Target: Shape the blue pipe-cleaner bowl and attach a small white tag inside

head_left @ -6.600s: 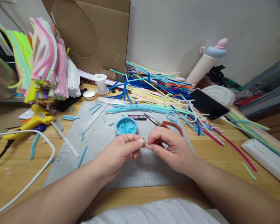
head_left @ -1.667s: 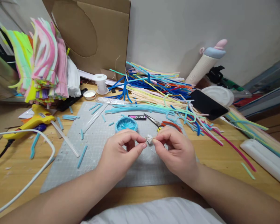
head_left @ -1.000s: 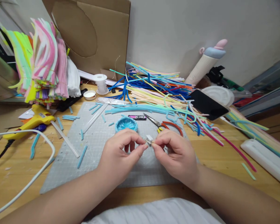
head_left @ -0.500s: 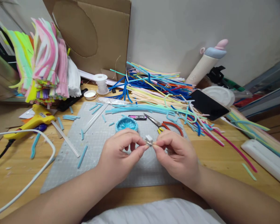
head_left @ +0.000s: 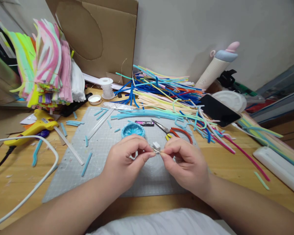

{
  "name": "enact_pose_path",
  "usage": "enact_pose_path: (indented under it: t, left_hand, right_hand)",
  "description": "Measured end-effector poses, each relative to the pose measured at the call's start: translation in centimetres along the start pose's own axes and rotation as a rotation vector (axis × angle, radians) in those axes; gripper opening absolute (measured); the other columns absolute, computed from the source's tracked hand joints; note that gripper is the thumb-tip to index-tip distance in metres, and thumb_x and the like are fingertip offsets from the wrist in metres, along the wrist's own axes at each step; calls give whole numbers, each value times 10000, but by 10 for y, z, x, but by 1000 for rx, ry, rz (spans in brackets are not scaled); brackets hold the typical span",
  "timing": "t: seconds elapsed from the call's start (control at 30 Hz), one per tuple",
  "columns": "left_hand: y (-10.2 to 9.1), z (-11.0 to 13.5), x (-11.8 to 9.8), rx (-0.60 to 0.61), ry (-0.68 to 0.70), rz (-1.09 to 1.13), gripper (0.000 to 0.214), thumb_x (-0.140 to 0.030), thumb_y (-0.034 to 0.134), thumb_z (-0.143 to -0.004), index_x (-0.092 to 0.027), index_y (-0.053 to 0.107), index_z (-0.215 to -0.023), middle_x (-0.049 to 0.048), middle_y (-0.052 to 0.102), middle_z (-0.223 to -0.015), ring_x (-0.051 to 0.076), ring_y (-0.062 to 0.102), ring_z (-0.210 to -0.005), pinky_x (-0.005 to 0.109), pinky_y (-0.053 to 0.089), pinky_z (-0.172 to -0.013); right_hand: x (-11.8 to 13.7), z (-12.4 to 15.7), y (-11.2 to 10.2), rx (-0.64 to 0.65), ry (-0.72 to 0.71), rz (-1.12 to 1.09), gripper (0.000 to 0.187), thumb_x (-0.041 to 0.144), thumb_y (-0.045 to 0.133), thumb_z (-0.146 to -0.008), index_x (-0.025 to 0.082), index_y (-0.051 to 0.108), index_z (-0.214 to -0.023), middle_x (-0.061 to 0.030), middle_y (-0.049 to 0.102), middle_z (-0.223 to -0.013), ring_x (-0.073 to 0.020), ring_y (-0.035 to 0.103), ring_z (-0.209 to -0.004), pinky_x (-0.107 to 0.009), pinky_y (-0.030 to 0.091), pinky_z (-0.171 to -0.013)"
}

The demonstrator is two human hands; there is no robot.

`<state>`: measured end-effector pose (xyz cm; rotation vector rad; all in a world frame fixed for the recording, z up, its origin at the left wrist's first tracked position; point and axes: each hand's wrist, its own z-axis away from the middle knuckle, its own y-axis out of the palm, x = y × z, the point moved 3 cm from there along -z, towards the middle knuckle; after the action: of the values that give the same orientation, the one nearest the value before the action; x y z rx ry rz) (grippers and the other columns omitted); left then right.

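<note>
My left hand [head_left: 126, 163] and my right hand [head_left: 185, 163] meet over the grey cutting mat [head_left: 71, 163], fingertips pinched together on a small white and silver piece [head_left: 156, 147]. Both hands are closed in a pinch on it. Just beyond my left fingers lies a round light-blue woven cup [head_left: 133, 130]. Red-handled scissors [head_left: 176, 131] lie just beyond my right hand.
A heap of coloured pipe cleaners [head_left: 161, 94] fills the back of the wooden table. A yellow glue gun [head_left: 31, 127] and white cable [head_left: 39, 169] lie at left, a dark phone [head_left: 219, 109] at right, a thread spool [head_left: 106, 87] and cardboard [head_left: 98, 36] behind.
My hands have stayed over the mat, turning the small piece between the fingertips; its white part now shows above my fingers. Nothing else has moved.
</note>
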<state>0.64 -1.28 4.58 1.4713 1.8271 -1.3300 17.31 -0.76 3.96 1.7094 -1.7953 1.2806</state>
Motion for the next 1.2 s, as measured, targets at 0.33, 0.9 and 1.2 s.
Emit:
enact_pose_path:
  t: [0.33, 0.9, 1.2]
  left_hand:
    - [1, -1, 1, 53, 32, 4, 189, -192, 678, -811, -159, 659, -997, 28, 615, -884, 110, 581, -754, 217, 472, -660]
    - [4, -3, 4, 201, -120, 68, 67, -177, 618, -830, -165, 671, -869, 34, 659, -869, 154, 610, -847, 273, 464, -769]
    - [10, -5, 18, 400, -511, 114, 96, -257, 662, -753, -165, 688, -746, 22, 670, -776, 164, 576, -730, 268, 410, -660]
  right_hand:
    - [1, -3, -3, 27, -43, 12, 152, 51, 572, -813, 201, 547, -814, 8, 555, -699, -112, 523, -612, -253, 425, -556]
    - [-7, -12, -5, 270, -94, 139, 94, 104, 552, -849, 196, 558, -825, 2, 557, -690, -127, 511, -626, -259, 421, -575]
    - [-12, -14, 0, 580, -101, 210, 125, 88, 476, -888, 178, 560, -869, -58, 588, -829, -160, 549, -745, -267, 437, -633]
